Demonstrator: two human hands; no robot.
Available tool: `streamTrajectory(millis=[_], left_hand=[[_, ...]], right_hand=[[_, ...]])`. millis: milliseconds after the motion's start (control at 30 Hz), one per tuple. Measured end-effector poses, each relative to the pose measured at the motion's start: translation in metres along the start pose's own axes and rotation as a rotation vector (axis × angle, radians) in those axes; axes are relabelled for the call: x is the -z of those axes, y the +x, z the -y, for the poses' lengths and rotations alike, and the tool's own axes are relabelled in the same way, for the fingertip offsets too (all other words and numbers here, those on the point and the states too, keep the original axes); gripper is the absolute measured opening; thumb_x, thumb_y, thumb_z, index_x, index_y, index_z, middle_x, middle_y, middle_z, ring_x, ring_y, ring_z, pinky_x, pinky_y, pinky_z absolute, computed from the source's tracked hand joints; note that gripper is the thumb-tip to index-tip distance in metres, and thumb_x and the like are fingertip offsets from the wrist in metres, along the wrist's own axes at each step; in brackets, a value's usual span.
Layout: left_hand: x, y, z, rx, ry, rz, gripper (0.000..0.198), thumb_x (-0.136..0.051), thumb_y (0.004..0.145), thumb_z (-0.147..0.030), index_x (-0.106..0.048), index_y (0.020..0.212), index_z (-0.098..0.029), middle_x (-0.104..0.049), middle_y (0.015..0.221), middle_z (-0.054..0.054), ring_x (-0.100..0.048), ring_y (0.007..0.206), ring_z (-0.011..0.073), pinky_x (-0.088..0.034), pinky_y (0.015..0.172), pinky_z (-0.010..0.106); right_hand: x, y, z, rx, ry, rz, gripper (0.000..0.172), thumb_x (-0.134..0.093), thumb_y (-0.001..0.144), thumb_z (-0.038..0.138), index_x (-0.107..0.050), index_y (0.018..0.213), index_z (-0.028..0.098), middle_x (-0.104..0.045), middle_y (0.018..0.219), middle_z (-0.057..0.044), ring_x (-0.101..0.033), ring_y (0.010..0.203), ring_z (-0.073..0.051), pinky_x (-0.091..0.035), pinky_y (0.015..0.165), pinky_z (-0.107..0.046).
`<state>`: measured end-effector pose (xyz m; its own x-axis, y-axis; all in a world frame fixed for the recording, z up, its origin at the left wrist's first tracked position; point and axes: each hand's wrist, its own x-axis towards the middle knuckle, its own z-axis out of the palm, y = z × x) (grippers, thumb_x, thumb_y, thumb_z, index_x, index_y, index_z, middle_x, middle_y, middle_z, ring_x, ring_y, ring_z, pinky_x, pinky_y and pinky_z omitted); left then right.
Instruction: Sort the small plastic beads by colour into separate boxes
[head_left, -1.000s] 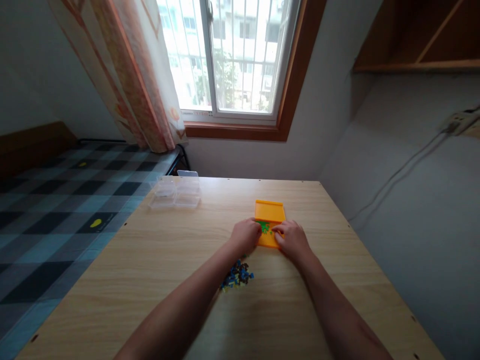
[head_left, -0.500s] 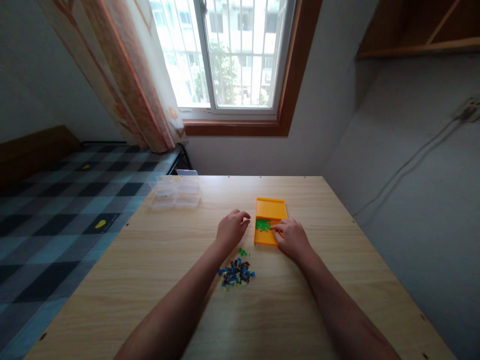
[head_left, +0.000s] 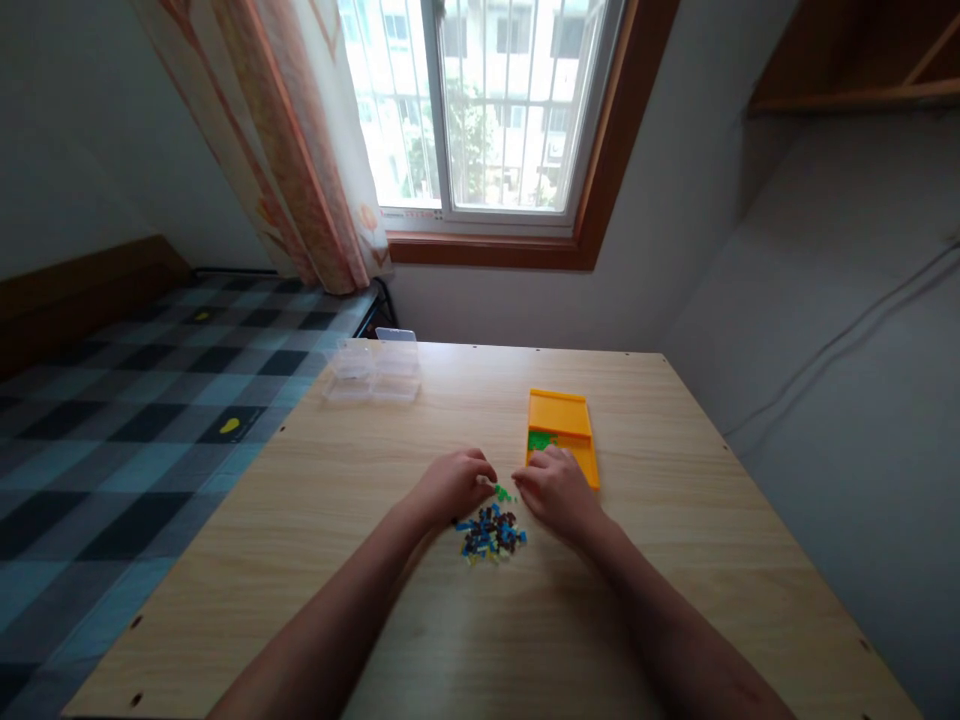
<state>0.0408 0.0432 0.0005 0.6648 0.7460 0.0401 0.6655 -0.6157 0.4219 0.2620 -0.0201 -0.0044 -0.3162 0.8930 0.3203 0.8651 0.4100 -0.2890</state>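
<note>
My left hand (head_left: 454, 484) is just left of a few small green pieces (head_left: 502, 493) on the table, its curled fingers slightly apart from the thumb. On the other side of those pieces, my right hand (head_left: 556, 490) has its fingertips drawn together; anything between them is too small to make out. Nearer to me lies a loose heap of tiny blue, dark brown and yellowish pieces (head_left: 491, 534). Behind my right hand is an orange two-part tray (head_left: 559, 412). Green pieces (head_left: 541, 440) cover the left of its near section, partly hidden by that hand.
A clear plastic compartment box (head_left: 375, 385) with its lid raised sits at the table's far left corner. The wooden table (head_left: 375, 620) stands below a window (head_left: 502, 120). Left of it is a bed with a checked cover (head_left: 172, 400); a cable (head_left: 832, 350) runs along the right wall.
My right hand has come from inside the orange tray toward me and left, to the loose green pieces. My left hand has moved nearer to them too. The camera view has shifted slightly.
</note>
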Motion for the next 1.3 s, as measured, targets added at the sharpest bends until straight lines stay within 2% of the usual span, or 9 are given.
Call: streamTrajectory(millis=[200,567,767,967,1200,1300], left_hand=[[-0.008,-0.006,0.006,-0.067,-0.018,-0.041,0.016,-0.066,0.089,-0.021,-0.081,0.087,-0.027,-0.072,0.09,0.002,-0.067,0.084,0.0169,-0.047,0.076,0.025],[-0.006,-0.016,0.008,-0.11,-0.046,-0.07,0.02,-0.064,0.09,-0.021,-0.082,0.098,-0.027,-0.073,0.096,0.002,-0.067,0.088,0.0163,-0.048,0.081,0.025],[-0.006,-0.014,0.001,-0.134,-0.018,-0.054,0.018,-0.066,0.088,-0.021,-0.082,0.093,-0.028,-0.072,0.095,0.001,-0.066,0.088,0.0165,-0.047,0.081,0.026],[-0.007,-0.013,0.0,-0.104,-0.014,-0.077,0.02,-0.062,0.09,-0.019,-0.08,0.086,-0.026,-0.071,0.091,0.001,-0.065,0.087,0.0162,-0.047,0.08,0.025],[-0.01,-0.01,0.003,-0.062,-0.033,-0.09,0.019,-0.064,0.087,-0.018,-0.08,0.093,-0.026,-0.072,0.095,0.002,-0.066,0.09,0.0168,-0.047,0.082,0.025],[-0.01,-0.01,0.002,-0.059,-0.036,-0.078,0.018,-0.065,0.087,-0.019,-0.081,0.089,-0.026,-0.072,0.093,0.002,-0.066,0.09,0.0168,-0.047,0.082,0.025]], right_hand=[[-0.008,0.002,0.014,0.08,0.034,0.044,0.016,-0.066,0.095,0.026,-0.081,0.092,0.031,-0.065,0.083,-0.004,-0.051,0.086,-0.02,-0.032,0.078,-0.035],[-0.007,0.011,0.006,-0.038,-0.033,0.04,0.018,-0.066,0.095,0.026,-0.081,0.102,0.032,-0.066,0.092,-0.005,-0.05,0.091,-0.022,-0.033,0.082,-0.034],[-0.008,0.021,0.01,-0.005,-0.052,0.119,0.014,-0.07,0.094,0.032,-0.082,0.088,0.032,-0.067,0.088,-0.005,-0.051,0.091,-0.021,-0.031,0.08,-0.034],[-0.009,0.022,0.009,-0.019,-0.093,0.116,0.015,-0.068,0.094,0.03,-0.082,0.087,0.028,-0.068,0.088,-0.006,-0.05,0.091,-0.022,-0.03,0.08,-0.035],[-0.007,0.021,0.007,-0.017,-0.101,0.103,0.014,-0.069,0.092,0.028,-0.082,0.085,0.028,-0.069,0.086,-0.005,-0.051,0.091,-0.022,-0.031,0.081,-0.035],[-0.008,0.023,0.01,-0.001,-0.098,0.102,0.016,-0.068,0.093,0.029,-0.082,0.083,0.028,-0.069,0.085,-0.005,-0.052,0.09,-0.022,-0.031,0.08,-0.035]])
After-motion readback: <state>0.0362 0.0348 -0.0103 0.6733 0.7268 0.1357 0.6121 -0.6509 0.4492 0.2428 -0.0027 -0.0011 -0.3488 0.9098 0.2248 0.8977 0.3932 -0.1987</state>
